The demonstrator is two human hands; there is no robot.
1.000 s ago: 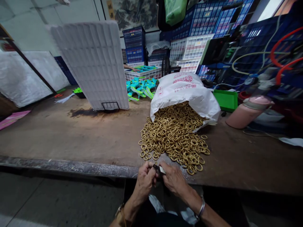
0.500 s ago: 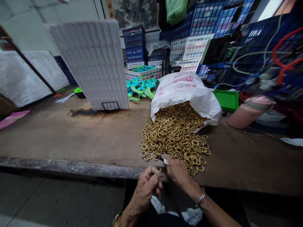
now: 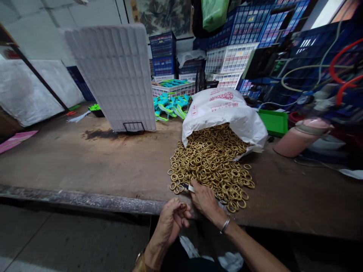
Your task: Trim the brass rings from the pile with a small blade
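Note:
My left hand (image 3: 171, 221) is just off the table's front edge, its fingers pinched around one brass-coloured ring (image 3: 184, 206). Close beside it, over the near side of the pile, my right hand (image 3: 205, 198) grips a slim tool (image 3: 191, 188). That tool is white near the fingers and dark toward its tip; its exact kind is unclear. Its tip reaches over loose rings at the left front of the ring pile (image 3: 210, 162). The rings spill from the open mouth of a white sack (image 3: 221, 104) with red print, lying on its side.
A ribbed white panel (image 3: 113, 75) leans upright on a black wire stand on the table (image 3: 85, 166). Turquoise and green parts (image 3: 170, 104) lie behind it. On the right are a green tray (image 3: 273, 122) and a pink bottle (image 3: 300, 138). Stacked crates (image 3: 227, 60) line the back.
My left hand has turned so its palm and the ring show more. My right hand, with the slim tool, has shifted left and slightly up over the pile's edge.

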